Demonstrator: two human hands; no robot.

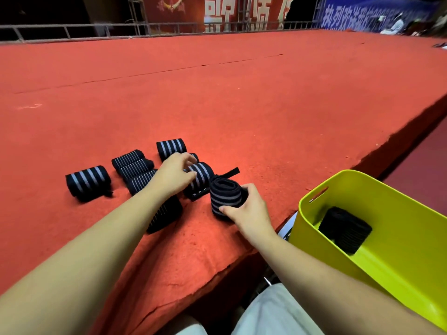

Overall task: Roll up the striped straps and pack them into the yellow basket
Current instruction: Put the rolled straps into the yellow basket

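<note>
Right hand [249,209] gripped one rolled strap [223,198] upright at centre frame. Left hand [175,174] pinched a second roll [200,176] on the red carpet [242,105]. Four more straps lay at left. One dark roll [344,229] sat in the yellow basket [399,238], lower right.

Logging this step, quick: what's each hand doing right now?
Left hand: fingers on a strap roll on the carpet, grip not clear.
Right hand: closed around an upright roll.
</note>
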